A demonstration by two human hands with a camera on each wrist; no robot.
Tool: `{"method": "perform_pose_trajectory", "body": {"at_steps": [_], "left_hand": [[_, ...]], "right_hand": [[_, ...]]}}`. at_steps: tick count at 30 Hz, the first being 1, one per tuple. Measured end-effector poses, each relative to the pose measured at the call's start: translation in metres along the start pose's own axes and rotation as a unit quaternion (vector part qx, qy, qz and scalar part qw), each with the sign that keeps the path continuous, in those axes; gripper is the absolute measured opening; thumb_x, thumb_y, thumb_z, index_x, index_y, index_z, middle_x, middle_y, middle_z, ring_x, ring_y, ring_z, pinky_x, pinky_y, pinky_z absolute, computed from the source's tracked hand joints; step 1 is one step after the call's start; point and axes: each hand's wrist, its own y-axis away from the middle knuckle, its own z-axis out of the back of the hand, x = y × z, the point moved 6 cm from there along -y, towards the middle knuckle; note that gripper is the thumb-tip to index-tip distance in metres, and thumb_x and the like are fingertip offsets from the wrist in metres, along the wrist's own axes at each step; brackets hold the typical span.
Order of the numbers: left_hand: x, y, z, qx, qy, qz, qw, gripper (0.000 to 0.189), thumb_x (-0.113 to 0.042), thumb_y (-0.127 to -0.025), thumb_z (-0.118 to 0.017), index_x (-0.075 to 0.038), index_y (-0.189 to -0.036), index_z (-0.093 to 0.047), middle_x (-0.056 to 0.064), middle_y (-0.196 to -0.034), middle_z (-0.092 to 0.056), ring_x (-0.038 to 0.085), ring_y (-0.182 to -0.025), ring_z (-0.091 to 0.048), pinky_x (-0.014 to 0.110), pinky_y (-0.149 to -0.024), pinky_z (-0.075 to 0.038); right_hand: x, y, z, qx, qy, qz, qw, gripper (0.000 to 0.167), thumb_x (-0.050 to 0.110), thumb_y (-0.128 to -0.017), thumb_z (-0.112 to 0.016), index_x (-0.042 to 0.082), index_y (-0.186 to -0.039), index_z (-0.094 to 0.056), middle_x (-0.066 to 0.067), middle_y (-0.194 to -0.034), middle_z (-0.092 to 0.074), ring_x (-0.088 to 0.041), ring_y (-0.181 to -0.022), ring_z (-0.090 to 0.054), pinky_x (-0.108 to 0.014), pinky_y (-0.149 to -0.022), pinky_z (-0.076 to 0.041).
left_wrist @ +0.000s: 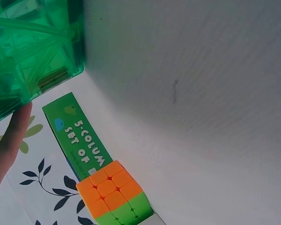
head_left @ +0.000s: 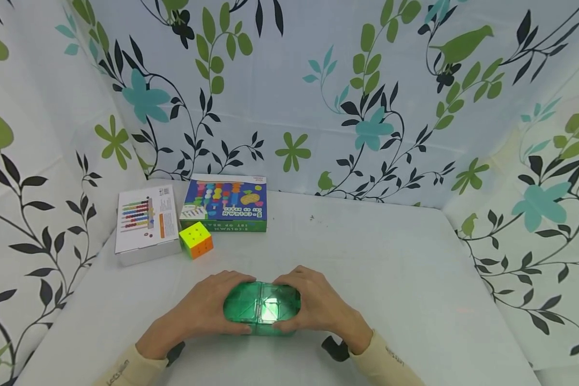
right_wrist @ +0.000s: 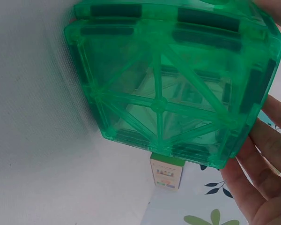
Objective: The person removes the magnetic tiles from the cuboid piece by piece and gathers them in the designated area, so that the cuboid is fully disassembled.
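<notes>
A green see-through box of magnetic tiles (head_left: pixel 260 303) is at the front middle of the white table, a seam running across its top between two halves. My left hand (head_left: pixel 205 305) grips its left end, thumb at the near side and fingers at the far side. From the right, my right hand (head_left: pixel 320 300) holds the other end the same way. Diagonal ribs show through the tile wall (right_wrist: pixel 159 103) in the right wrist view. In the left wrist view, fingers (left_wrist: pixel 11 136) are against the lower edge of the green tiles (left_wrist: pixel 33 51).
Behind the left hand stands a puzzle cube (head_left: pixel 196 239) with yellow, orange and green faces. A white box with a bead-rack picture (head_left: pixel 147 222) and a blue and green bead-set box (head_left: pixel 224 203) lie farther back. Leaf-patterned cloth (head_left: pixel 289 107) hangs around the table.
</notes>
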Motion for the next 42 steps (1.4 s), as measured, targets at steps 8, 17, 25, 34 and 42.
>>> {"method": "perform_pose_trajectory", "body": {"at_steps": [8, 17, 25, 34, 42], "left_hand": [[0.0, -0.001, -0.001, 0.0, -0.002, -0.001, 1.0, 0.085, -0.065, -0.069, -0.085, -0.028, -0.14, -0.057, -0.012, -0.133, -0.063, 0.01, -0.113, -0.057, 0.041, -0.092, -0.054], [0.0, 0.001, -0.001, -0.003, -0.003, -0.005, 1.0, 0.086, -0.065, -0.069, -0.086, -0.027, -0.141, -0.057, -0.012, -0.134, -0.063, 0.01, -0.114, -0.057, 0.041, -0.093, -0.054], [0.0, 0.001, 0.001, -0.002, -0.006, -0.007, 1.0, 0.086, -0.061, -0.069, -0.087, -0.028, -0.141, -0.056, -0.013, -0.134, -0.062, 0.009, -0.113, -0.056, 0.04, -0.093, -0.054], [0.001, 0.0, 0.0, -0.001, -0.01, -0.003, 0.9999, 0.087, -0.062, -0.07, -0.087, -0.026, -0.142, -0.055, -0.009, -0.135, -0.063, 0.012, -0.113, -0.056, 0.043, -0.093, -0.053], [0.001, 0.0, -0.002, 0.002, -0.009, -0.001, 1.0, 0.087, -0.059, -0.069, -0.088, -0.026, -0.143, -0.055, -0.009, -0.136, -0.062, 0.012, -0.115, -0.056, 0.043, -0.093, -0.054]], "right_hand": [[0.001, 0.002, 0.001, -0.014, 0.002, 0.008, 0.9999, 0.067, 0.046, -0.063, -0.094, 0.016, -0.118, -0.072, 0.004, -0.108, -0.074, -0.007, -0.098, -0.063, -0.021, -0.082, -0.055], [0.002, 0.003, -0.002, -0.038, 0.005, 0.025, 0.999, 0.064, 0.047, -0.063, -0.093, 0.015, -0.115, -0.073, 0.004, -0.106, -0.076, -0.007, -0.097, -0.064, -0.02, -0.08, -0.055], [0.001, 0.003, -0.002, -0.044, 0.001, 0.024, 0.9987, 0.064, 0.045, -0.062, -0.093, 0.015, -0.114, -0.073, 0.005, -0.107, -0.076, -0.008, -0.098, -0.065, -0.021, -0.081, -0.056], [-0.004, 0.004, 0.019, -0.082, -0.019, 0.032, 0.9959, 0.067, 0.037, -0.06, -0.096, 0.019, -0.119, -0.07, 0.006, -0.118, -0.076, -0.012, -0.105, -0.07, -0.034, -0.089, -0.06], [-0.024, 0.004, 0.044, -0.131, -0.121, 0.028, 0.9836, 0.063, 0.023, -0.066, -0.093, 0.01, -0.124, -0.07, -0.004, -0.115, -0.076, -0.018, -0.105, -0.072, -0.043, -0.091, -0.061]]}}
